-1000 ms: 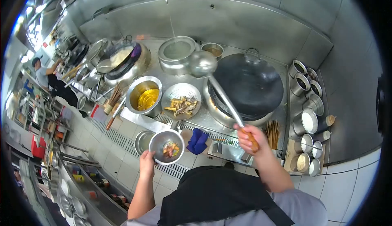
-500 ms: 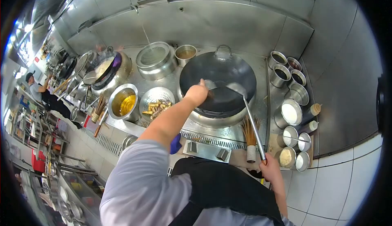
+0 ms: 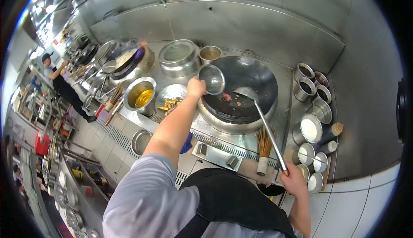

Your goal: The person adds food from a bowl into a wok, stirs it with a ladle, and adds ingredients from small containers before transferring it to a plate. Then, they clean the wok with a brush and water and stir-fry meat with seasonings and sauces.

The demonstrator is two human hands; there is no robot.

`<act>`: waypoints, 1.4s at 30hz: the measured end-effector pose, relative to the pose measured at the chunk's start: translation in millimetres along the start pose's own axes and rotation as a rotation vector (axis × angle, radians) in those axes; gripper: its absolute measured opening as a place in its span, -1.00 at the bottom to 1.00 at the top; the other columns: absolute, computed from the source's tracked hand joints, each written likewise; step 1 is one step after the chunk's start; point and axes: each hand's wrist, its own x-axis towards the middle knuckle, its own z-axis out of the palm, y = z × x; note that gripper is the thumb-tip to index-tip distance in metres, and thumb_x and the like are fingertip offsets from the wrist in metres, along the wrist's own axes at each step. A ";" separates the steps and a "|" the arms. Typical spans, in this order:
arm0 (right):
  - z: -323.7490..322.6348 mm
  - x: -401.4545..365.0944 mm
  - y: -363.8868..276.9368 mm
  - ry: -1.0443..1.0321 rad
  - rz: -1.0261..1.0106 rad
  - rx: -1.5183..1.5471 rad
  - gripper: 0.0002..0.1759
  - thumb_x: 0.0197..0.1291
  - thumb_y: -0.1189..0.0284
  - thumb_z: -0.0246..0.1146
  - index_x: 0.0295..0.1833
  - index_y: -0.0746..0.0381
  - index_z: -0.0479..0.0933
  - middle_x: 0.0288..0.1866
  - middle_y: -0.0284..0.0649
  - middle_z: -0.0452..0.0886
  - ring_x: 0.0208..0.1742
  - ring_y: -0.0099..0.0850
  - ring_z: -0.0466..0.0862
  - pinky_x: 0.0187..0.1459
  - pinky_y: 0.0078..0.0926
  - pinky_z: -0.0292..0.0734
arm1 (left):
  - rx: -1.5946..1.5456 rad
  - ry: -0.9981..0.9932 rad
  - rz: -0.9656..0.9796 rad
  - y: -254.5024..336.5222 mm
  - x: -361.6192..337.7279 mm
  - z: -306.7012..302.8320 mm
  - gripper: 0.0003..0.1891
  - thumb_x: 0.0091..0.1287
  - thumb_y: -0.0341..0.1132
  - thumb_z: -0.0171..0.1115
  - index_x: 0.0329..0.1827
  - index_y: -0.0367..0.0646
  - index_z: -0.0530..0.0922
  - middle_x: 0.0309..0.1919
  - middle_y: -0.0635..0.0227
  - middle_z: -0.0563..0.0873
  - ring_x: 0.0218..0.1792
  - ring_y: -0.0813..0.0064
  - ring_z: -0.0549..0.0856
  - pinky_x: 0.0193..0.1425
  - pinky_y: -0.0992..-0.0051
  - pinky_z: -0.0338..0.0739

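My left hand is closed on the rim of a small metal bowl, tipped over the left side of the black wok. Small reddish pieces lie on the wok's surface. With my right hand I grip the wooden end of a long-handled ladle; its head rests in the wok, right of the pieces. Beside my left forearm is a perforated strainer holding yellowish-brown pieces.
A pot of yellow oil stands left of the strainer. A bamboo brush lies in front of the wok. Several seasoning containers line the right side. A second wok is farther left, and another person stands at the far left.
The small bowl has lifted and tilted into clear view, and reddish pieces now show in the wok. My left hand has moved left and up; the view has shifted.
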 end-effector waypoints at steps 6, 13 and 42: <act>-10.1 12.9 -1.3 -0.222 0.186 0.733 -0.72 0.12 0.59 0.11 -0.01 0.32 0.45 -0.58 -0.30 0.45 -0.76 -0.53 0.40 -0.71 -0.57 0.32 | -0.688 0.108 -0.266 -45.4 -49.4 -69.9 -0.80 0.24 -0.45 0.00 -0.13 -0.34 0.47 -0.33 0.11 0.68 -0.54 0.33 0.68 -0.52 0.49 0.64; 37.7 59.3 -54.5 -0.184 0.063 0.721 -0.67 0.20 0.55 0.10 0.10 0.34 0.40 -0.56 -0.29 0.45 -0.76 -0.51 0.40 -0.73 -0.58 0.31 | -0.774 0.257 -0.363 -130.7 -160.6 -176.2 -0.84 0.23 -0.44 0.04 -0.16 -0.29 0.46 -0.37 0.27 0.59 -0.47 0.48 0.62 -0.51 0.57 0.61; 226.3 73.7 -283.7 -0.984 0.233 0.756 -0.67 0.22 0.50 0.09 0.11 0.28 0.41 -0.54 -0.31 0.41 -0.76 -0.52 0.37 -0.76 -0.55 0.22 | -0.897 0.836 -0.725 -331.3 -449.7 -308.8 -0.86 0.28 -0.41 0.06 -0.16 -0.26 0.46 -0.43 0.27 0.66 -0.53 0.51 0.65 -0.47 0.54 0.61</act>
